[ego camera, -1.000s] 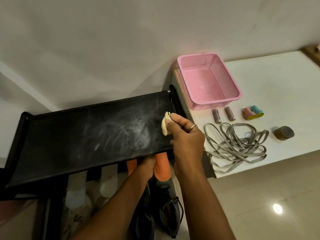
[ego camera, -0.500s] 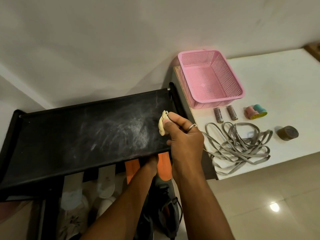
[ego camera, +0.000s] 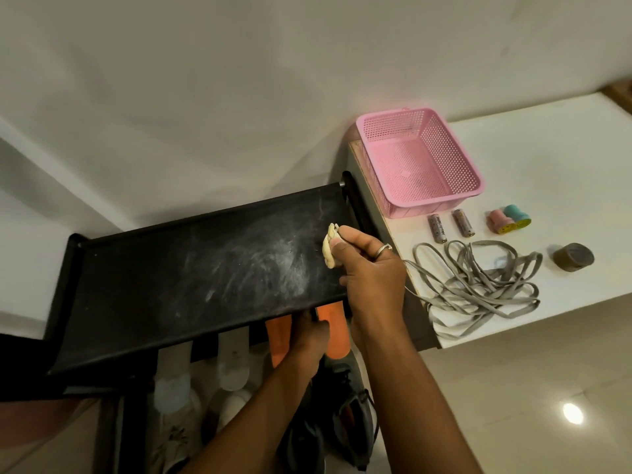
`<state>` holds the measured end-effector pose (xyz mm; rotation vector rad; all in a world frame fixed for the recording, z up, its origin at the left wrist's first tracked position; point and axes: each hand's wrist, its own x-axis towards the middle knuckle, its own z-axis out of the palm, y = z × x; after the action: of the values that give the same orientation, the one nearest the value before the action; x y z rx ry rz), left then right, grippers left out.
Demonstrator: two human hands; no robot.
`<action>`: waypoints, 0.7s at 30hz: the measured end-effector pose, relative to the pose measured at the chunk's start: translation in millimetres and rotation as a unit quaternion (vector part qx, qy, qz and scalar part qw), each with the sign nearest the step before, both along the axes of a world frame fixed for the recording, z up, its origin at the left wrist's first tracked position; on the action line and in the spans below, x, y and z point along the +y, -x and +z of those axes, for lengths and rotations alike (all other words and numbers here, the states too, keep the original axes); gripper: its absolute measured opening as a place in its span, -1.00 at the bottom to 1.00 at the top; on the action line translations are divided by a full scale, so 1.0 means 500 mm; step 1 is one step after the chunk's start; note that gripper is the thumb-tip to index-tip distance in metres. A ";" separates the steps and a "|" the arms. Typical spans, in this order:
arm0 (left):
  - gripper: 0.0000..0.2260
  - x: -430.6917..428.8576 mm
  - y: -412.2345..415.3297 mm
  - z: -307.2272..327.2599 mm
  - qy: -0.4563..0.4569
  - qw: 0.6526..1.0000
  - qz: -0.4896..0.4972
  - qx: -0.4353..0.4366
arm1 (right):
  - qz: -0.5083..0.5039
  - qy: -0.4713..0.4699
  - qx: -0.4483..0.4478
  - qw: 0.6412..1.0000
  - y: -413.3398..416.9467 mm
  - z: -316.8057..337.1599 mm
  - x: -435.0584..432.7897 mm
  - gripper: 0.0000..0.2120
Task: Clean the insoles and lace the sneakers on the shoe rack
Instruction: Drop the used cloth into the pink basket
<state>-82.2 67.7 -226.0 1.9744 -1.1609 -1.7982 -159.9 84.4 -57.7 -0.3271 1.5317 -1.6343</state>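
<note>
A black shoe rack's dusty top shelf (ego camera: 191, 278) fills the left middle. My right hand (ego camera: 371, 271) is shut on a small yellowish cloth (ego camera: 329, 246) over the shelf's right end. Beneath the shelf edge, my left hand (ego camera: 311, 336) reaches between two orange insoles (ego camera: 333, 331) and touches the right one; whether it grips is hidden. Two pale insoles (ego camera: 234, 357) lie to the left. Dark sneakers (ego camera: 352, 415) stand on the level below. Grey laces (ego camera: 478, 282) lie tangled on the white table (ego camera: 547, 159).
On the table stand a pink perforated basket (ego camera: 472, 186), two batteries (ego camera: 449, 225), a pink and a teal small roller (ego camera: 508, 220) and a brown tape roll (ego camera: 574, 256). A white wall rises behind. Glossy floor tiles lie at lower right.
My right hand and cloth shifted slightly along the shelf's right end. The view drifted a little; my left hand stays under the shelf by the orange insoles.
</note>
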 end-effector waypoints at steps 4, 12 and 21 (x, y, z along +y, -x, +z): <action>-0.62 0.039 -0.046 0.089 -0.009 0.999 0.019 0.034 | -0.008 0.008 -0.016 1.000 -0.001 0.013 0.007 -0.82; -0.81 0.096 -0.105 0.293 0.019 0.991 0.094 0.097 | -0.010 0.009 -0.018 1.000 -0.008 0.043 0.020 -0.84; -0.79 0.072 -0.151 0.418 0.182 0.953 0.169 0.173 | -0.016 0.052 0.018 0.998 -0.022 0.093 0.033 -0.82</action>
<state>-6.6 103.9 -17.2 1.4686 -0.8984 -1.5400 -149.0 100.9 -11.2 -0.3927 1.4890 -1.7457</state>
